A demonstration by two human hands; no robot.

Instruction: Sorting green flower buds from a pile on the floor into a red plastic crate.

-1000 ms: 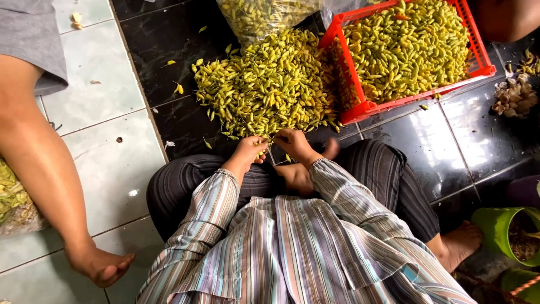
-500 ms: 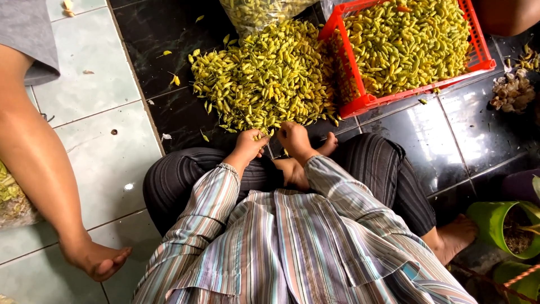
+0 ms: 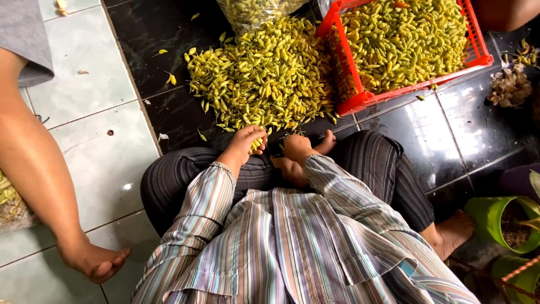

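Head view: a floor [image 3: 101,84] of pale and black tiles is seen from above | a pile of yellow-green buds [image 3: 264,73] is heaped beside a red crate [image 3: 360,101] filled with more | left hand [image 3: 246,139] is closed on a few buds at the pile's near edge | right hand [image 3: 297,148] is curled just beside it, contents hidden | another person's arm [image 3: 39,169] is planted at left.

Floor: dark tiles [image 3: 484,132] glossy, mirror-like glare; pale tiles [image 3: 90,90] smooth, duller sheen. Crate [image 3: 360,101] red plastic, hard, latticed. Chillies [image 3: 264,79] yellow-green, waxy, smooth-skinned. Shirt sleeve [image 3: 208,197] striped woven cloth, matt. Trousers [image 3: 371,163] dark pinstriped fabric. Pot [image 3: 489,214] green plastic, slightly shiny.
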